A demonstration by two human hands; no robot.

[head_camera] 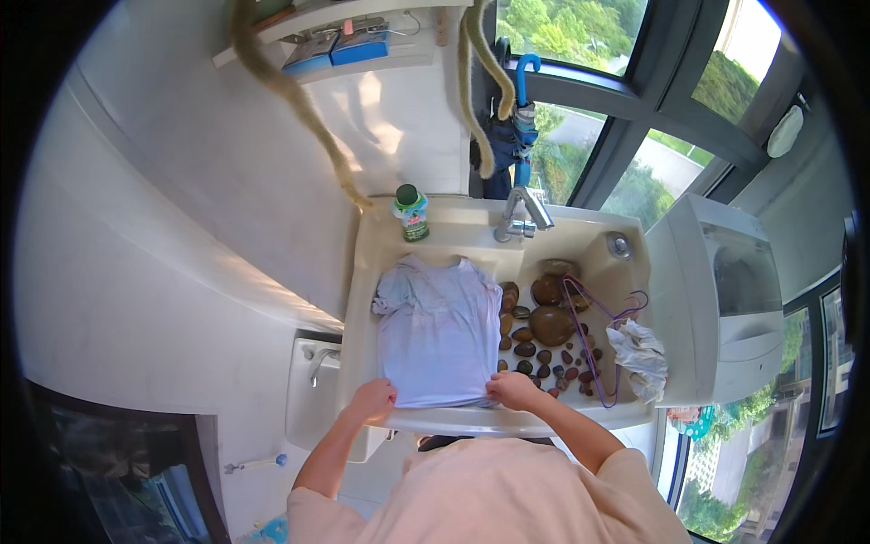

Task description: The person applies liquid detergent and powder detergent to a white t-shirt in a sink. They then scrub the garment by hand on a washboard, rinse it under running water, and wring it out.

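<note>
A pale lavender T-shirt (438, 333) lies spread over the left part of a cream laundry sink (435, 420), its neck toward the back wall. My left hand (374, 399) pinches the shirt's lower left corner near the sink's front edge. At the lower right corner, my right hand (511, 390) grips the fabric with curled fingers. Beside the shirt, brown and dark stones (552, 326) of many sizes rest in the basin. A purple clothes hanger (590, 333) leans over the stones, and a crumpled white cloth (640, 357) hangs on the sink's right rim.
A green-capped detergent bottle (412, 214) and a chrome faucet (520, 216) stand on the back ledge. To the right is a white washing machine (714, 299). A small white basin (316, 387) sits at left. A blue-handled umbrella (525, 122) hangs by the window.
</note>
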